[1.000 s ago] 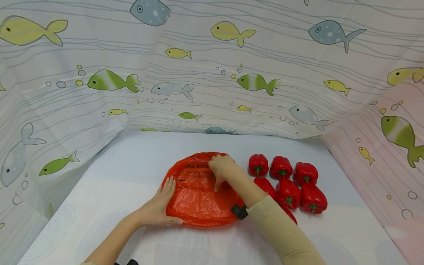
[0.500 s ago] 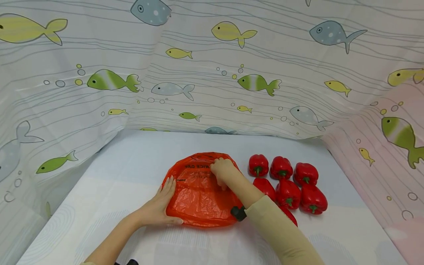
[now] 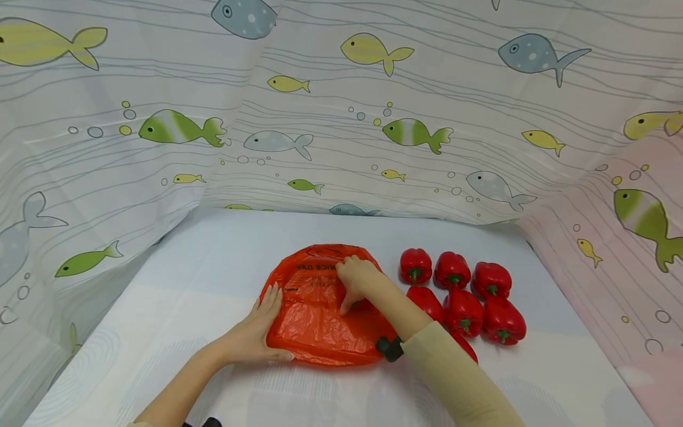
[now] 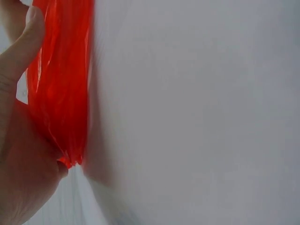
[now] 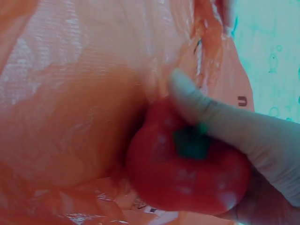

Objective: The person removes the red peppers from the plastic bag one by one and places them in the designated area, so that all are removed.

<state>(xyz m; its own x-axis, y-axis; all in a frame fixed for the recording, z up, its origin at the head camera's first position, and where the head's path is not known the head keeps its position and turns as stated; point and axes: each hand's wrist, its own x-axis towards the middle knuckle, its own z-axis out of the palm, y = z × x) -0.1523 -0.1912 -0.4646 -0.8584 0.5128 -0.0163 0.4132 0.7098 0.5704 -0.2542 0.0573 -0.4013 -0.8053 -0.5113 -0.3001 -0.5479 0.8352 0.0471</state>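
An orange-red plastic bag, with dark lettering near its far side, lies spread wide on the table with its rim standing up. My left hand rests against the bag's left side, fingers and thumb straight and spread along it. Inside the bag my right hand holds a red bell pepper. In the right wrist view the thumb lies over the pepper beside its green stem, while the other fingers are mostly hidden behind it. From the head view the hand covers most of that pepper.
Several red bell peppers stand grouped right of the bag, one partly behind the right sleeve. The white table is backed and flanked by a fish-patterned curtain. A dark wrist camera sits near the bag's right rim.
My right hand stays within the bag and shifts slightly; its thumb drew in, then spread out again. The left hand and the peppers outside the bag keep their places.
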